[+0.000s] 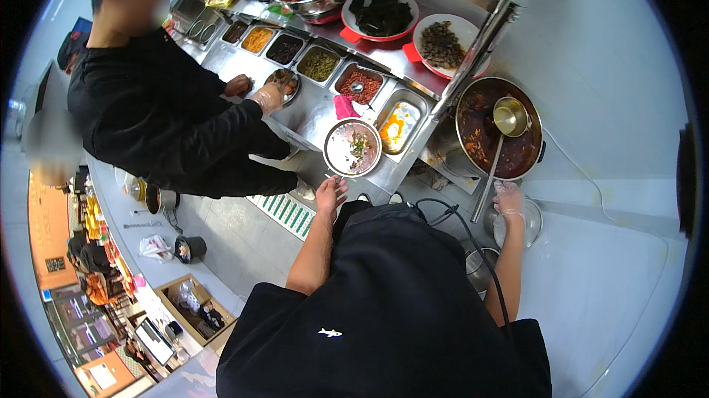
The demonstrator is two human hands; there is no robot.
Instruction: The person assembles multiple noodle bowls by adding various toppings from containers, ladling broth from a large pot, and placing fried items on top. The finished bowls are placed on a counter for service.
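My left hand (331, 193) reaches toward the near rim of a round metal bowl (326, 139) on the counter, its fingers stretched out and apart. In that bowl lie pale contents with some green and brown bits. My right hand (509, 200), in a clear plastic glove, is beside the lower end of a ladle's (510, 117) long handle; whether its fingers touch the handle cannot be made out. The ladle rests across a large stockpot (442, 148) of dark red broth. Below my right hand is a round metal basin (533, 230), partly hidden by my forearm.
Metal trays of toppings, including red beans (362, 85) and chopped greens (318, 63), line the counter. A shelf above bears red-handled pans (402, 35) and a dark pot (317, 3). At left a co-worker (148, 110) handles a small bowl (292, 78). A cable (489, 265) hangs near my right arm.
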